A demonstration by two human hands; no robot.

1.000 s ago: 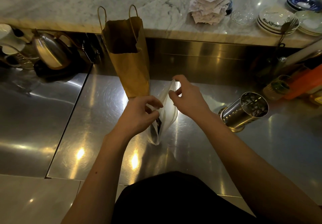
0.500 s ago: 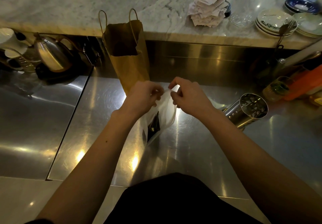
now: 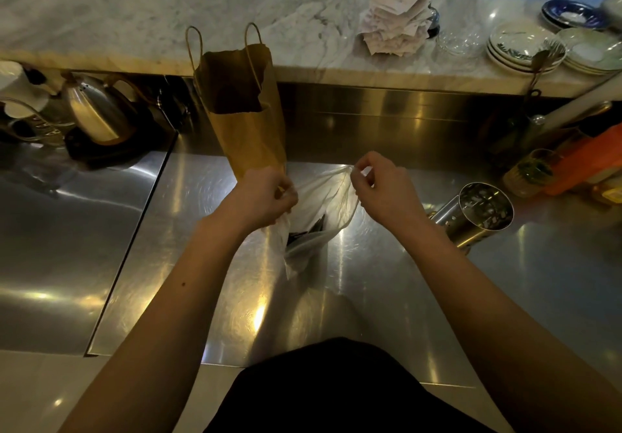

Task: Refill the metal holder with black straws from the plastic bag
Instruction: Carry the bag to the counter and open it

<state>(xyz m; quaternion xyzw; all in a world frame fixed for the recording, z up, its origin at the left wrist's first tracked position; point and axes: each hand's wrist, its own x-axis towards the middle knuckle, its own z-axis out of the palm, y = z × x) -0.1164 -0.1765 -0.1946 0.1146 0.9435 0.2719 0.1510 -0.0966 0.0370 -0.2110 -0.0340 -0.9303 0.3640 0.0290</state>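
My left hand (image 3: 262, 197) and right hand (image 3: 380, 190) each pinch the plastic bag (image 3: 323, 210) mouth, stretched between them; black straws (image 3: 308, 230) below; metal holder (image 3: 478, 214) just right of right hand.

We see a dim, amber-toned scene lit from above. Yellow-white glare spots sit on the steel counter (image 3: 387, 298), and pale streaks run down the steel back panel (image 3: 387, 119). The marble ledge (image 3: 134, 22) is the brightest surface. A soft shadow lies on the steel below the plastic bag (image 3: 324, 200), whose black straws (image 3: 308, 230) show only as a dark smear. The wide lens bows the ledge and counter edges toward the corners, where detail turns soft.
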